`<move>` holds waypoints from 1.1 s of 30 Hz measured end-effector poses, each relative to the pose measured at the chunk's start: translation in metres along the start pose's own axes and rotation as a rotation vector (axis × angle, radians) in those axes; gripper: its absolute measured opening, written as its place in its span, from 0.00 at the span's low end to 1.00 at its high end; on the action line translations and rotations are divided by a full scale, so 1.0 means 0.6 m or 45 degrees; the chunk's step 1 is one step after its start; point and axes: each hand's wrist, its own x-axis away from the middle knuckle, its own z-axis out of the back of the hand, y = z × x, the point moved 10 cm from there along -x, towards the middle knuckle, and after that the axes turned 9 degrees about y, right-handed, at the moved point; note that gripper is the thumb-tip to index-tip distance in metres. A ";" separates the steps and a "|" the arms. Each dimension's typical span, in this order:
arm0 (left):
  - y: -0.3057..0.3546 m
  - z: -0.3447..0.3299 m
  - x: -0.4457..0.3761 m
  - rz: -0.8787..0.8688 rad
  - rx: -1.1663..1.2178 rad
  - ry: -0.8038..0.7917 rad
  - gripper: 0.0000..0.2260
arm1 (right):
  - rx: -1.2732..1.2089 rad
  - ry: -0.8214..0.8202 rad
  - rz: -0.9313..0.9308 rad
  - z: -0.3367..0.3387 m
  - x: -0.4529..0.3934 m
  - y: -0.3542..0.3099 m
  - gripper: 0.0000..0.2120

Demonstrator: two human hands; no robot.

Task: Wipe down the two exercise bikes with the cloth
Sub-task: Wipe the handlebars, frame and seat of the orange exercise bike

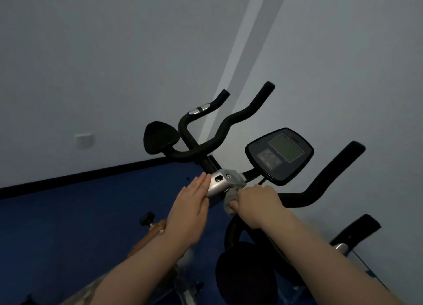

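An exercise bike fills the middle of the head view, with black foam handlebars (231, 121), a silver clamp block (225, 181) at the stem and a black console (280, 153) with a grey screen. My left hand (191, 204) lies flat with straight fingers against the left side of the silver block. My right hand (256, 204) grips a grey cloth (230, 201), bunched against the right underside of the block. Most of the cloth is hidden under my fingers. A black elbow pad (160, 139) sits left of the bars.
A black knob (146, 218) and a brown frame part (158, 230) show below my left forearm. Another black pad (247, 272) sits low at the right. Blue floor (68, 224) meets a pale wall at a black skirting; a wall socket (83, 141) is at left.
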 end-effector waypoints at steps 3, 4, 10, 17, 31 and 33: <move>-0.003 -0.002 -0.003 -0.023 -0.048 -0.026 0.25 | -0.039 0.033 0.008 0.005 -0.012 -0.014 0.18; -0.004 -0.003 -0.004 -0.020 -0.051 -0.037 0.26 | -0.051 0.123 -0.005 0.012 -0.015 -0.015 0.16; -0.006 -0.008 -0.005 0.162 0.080 -0.165 0.24 | -0.382 0.506 -0.183 0.032 0.014 0.017 0.18; 0.087 0.038 0.048 0.335 0.766 0.035 0.12 | -1.497 0.959 -0.410 0.055 0.126 0.097 0.13; 0.297 -0.133 0.143 0.057 0.601 -0.419 0.20 | -2.309 0.902 -0.562 -0.071 0.318 0.214 0.13; 0.296 -0.138 0.150 0.016 0.431 -0.341 0.14 | -2.319 0.879 -0.534 -0.088 0.338 0.215 0.12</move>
